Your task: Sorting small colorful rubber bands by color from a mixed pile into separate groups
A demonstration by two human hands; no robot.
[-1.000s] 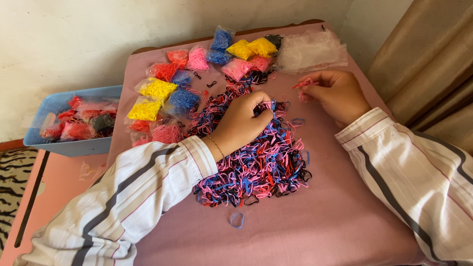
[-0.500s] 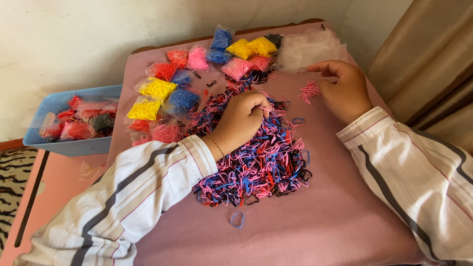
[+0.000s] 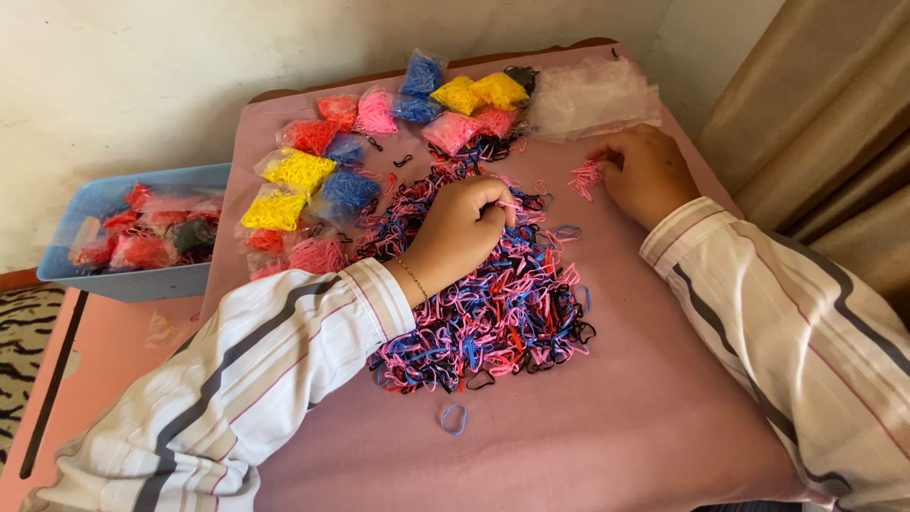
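Your right hand (image 3: 649,175) has dropped onto the small pink pile (image 3: 586,176), fingers pressed down; your left hand (image 3: 464,228) pinches one band from the mixed heap (image 3: 493,313). Lift singly.

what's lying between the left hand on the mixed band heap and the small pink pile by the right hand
Nothing bulky. The left hand rests on the mixed heap; only a few loose bands on bare pink cloth separate it from the small pink pile beside the right hand.

I see bright, soft daylight from the upper right (curtain side), faint shadows under both sleeves, no glare, slight softness at the frame edges.
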